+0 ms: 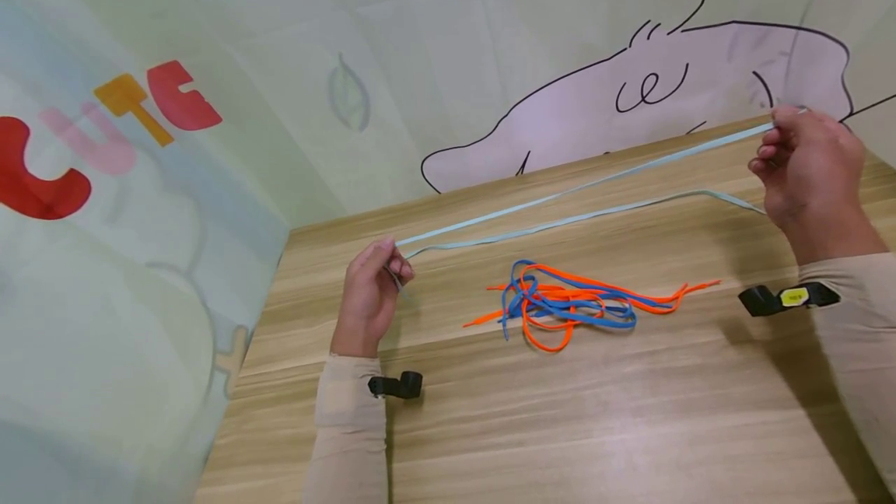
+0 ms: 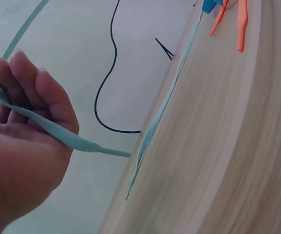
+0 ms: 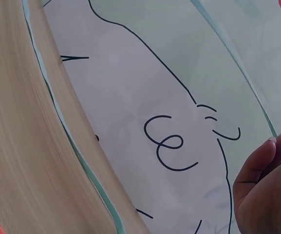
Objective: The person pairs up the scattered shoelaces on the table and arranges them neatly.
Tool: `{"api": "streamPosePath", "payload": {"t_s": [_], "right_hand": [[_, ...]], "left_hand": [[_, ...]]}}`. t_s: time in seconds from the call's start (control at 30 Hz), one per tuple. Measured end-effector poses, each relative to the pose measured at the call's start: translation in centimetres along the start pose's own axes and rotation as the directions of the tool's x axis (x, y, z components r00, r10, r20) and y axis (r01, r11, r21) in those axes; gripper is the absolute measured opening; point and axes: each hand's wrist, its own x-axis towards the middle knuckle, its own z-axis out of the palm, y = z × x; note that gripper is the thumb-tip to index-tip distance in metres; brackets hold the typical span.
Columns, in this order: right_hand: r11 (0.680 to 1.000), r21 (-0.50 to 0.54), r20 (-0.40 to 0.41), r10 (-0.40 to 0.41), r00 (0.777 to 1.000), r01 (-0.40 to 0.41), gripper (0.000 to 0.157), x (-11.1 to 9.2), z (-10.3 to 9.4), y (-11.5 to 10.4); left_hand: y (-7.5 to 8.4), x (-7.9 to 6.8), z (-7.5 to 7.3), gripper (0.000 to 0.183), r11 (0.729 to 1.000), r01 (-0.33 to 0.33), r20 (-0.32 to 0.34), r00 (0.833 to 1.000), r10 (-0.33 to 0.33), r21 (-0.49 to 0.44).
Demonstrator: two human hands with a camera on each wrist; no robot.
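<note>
A pale blue-green shoelace (image 1: 728, 141) stretches nearly straight between both hands, raised over the table. My left hand (image 1: 369, 286) pinches it near one end; in the left wrist view, the lace (image 2: 65, 135) crosses the palm and its thin tip hangs past it. My right hand (image 1: 815, 162) pinches the other side between thumb and fingers, higher up. Below lies another pale blue-green strand (image 2: 152, 129) along the table, its tip near the table's edge. Nearer me are an orange shoelace (image 1: 548, 348) and a blue shoelace (image 1: 616, 323), loosely tangled together.
The wood-grain table (image 1: 560, 418) meets a printed cloth backdrop (image 1: 420, 45) at its back and left edges. Black cameras are strapped to the left wrist (image 1: 395, 386) and right wrist (image 1: 763, 300).
</note>
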Motion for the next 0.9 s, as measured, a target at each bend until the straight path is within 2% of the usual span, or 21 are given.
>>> {"api": "streamPosePath", "payload": {"t_s": [0.23, 0.37, 0.53, 0.73, 0.9], "right_hand": [[1.0, 0.002, -0.037, 0.011, 0.999, -0.011, 0.013, 0.4, -0.5, -0.2], [1.0, 0.006, -0.043, 0.017, 0.999, -0.016, 0.009, 0.5, -0.7, -0.2], [1.0, -0.006, -0.037, 0.016, 0.999, -0.016, 0.011, 0.6, -1.0, -0.1], [1.0, -0.029, -0.051, -0.011, 0.999, 0.01, 0.013, 0.7, -1.6, 0.0], [0.999, -0.045, -0.068, -0.019, 0.998, 0.016, 0.011, 0.9, -1.9, 0.2]], "left_hand": [[-0.1, 0.1, -0.3, 0.028, 1.0, 0.024, -0.013, 1.0, -0.023, 0.018], [-0.1, 0.1, -0.5, 0.026, 0.998, 0.064, -0.054, 0.997, -0.062, 0.026], [-0.3, 0.2, -0.7, 0.025, 0.992, 0.125, -0.122, 0.985, -0.121, 0.028], [-0.5, 0.5, -1.2, 0.026, 0.987, 0.156, -0.174, 0.974, -0.148, 0.038], [-0.7, 0.7, -1.6, 0.025, 0.978, 0.207, -0.213, 0.957, -0.197, 0.026]]}}
